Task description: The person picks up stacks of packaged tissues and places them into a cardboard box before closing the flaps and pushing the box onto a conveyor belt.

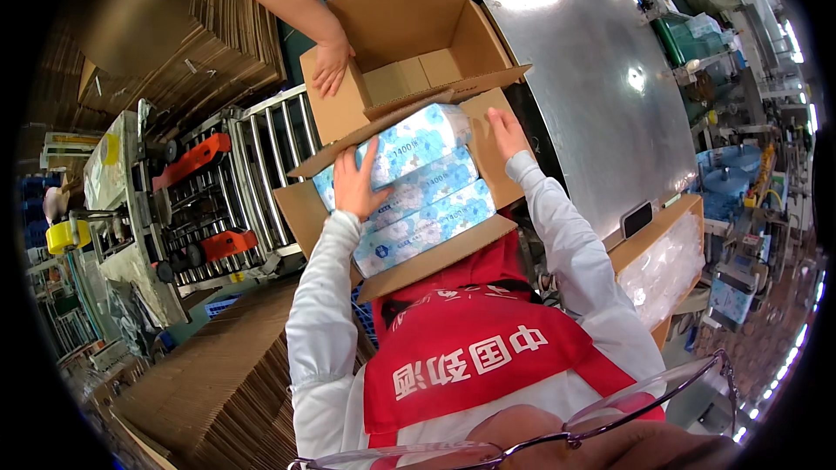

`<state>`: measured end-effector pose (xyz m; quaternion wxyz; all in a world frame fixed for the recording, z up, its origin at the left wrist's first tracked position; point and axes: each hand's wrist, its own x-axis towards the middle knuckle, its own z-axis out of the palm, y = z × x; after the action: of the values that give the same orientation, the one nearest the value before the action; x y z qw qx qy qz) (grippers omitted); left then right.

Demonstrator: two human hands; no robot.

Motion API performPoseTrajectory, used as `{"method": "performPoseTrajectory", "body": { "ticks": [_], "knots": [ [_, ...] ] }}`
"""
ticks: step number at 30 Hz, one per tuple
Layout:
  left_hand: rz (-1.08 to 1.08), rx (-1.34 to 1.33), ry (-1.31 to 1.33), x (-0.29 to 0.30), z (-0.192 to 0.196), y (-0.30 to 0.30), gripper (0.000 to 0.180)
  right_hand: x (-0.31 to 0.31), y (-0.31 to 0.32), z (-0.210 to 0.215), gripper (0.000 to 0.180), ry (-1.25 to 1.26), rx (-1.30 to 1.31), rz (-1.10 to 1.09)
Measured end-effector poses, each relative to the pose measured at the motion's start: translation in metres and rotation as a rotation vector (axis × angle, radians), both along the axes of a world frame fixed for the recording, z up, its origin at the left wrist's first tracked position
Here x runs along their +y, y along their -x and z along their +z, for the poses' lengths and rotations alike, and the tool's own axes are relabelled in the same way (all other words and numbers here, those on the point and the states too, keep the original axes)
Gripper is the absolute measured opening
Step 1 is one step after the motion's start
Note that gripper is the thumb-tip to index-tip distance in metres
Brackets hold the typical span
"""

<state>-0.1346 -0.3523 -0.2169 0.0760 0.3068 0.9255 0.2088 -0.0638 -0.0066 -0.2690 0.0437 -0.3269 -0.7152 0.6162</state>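
In front of me stands an open carton filled with several blue-and-white floral packs, laid in rows. My left hand rests on the packs at the left side with its fingers spread. At the right side, my right hand has its fingers closed at the edge of a raised side flap. The far flap stands up between this carton and a second one. Below the top packs, the contents are hidden.
Beyond is another open carton, with a co-worker's hand on its left flap. A roller conveyor runs at left, near stacked flat cardboard. On the right, a metal table adjoins a box with clear plastic and a phone.
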Motion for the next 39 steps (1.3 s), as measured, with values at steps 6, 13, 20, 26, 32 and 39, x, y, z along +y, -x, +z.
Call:
{"method": "performPoseTrajectory", "body": {
  "ticks": [6, 13, 20, 26, 32, 39],
  "knots": [
    [-0.019, 0.065, 0.081, 0.011, 0.005, 0.006, 0.116, -0.049, 0.005, 0.037, 0.064, 0.012, 0.13, 0.231],
    [0.01, 0.2, 0.113, -0.002, 0.067, -0.023, 0.095, -0.058, 0.039, 0.052, 0.074, 0.55, -0.023, 0.431],
    [0.047, 0.087, 0.189, -0.025, -0.008, -0.074, 0.095, -0.095, 0.01, -0.005, 0.079, -1.325, 0.09, 0.736],
    [0.055, 0.042, 0.09, -0.03, -0.072, -0.065, 0.082, -0.097, -0.008, -0.031, 0.085, -1.22, 0.101, 0.856],
    [-0.111, 0.059, 0.121, -0.036, -0.081, -0.074, 0.068, -0.112, -0.116, -0.047, 0.079, -1.059, 0.012, 0.793],
    [-0.022, 0.241, 0.085, -0.063, 0.002, -0.063, 0.069, -0.056, -0.089, -0.022, 0.055, -0.956, 0.303, 0.619]
  ]
}}
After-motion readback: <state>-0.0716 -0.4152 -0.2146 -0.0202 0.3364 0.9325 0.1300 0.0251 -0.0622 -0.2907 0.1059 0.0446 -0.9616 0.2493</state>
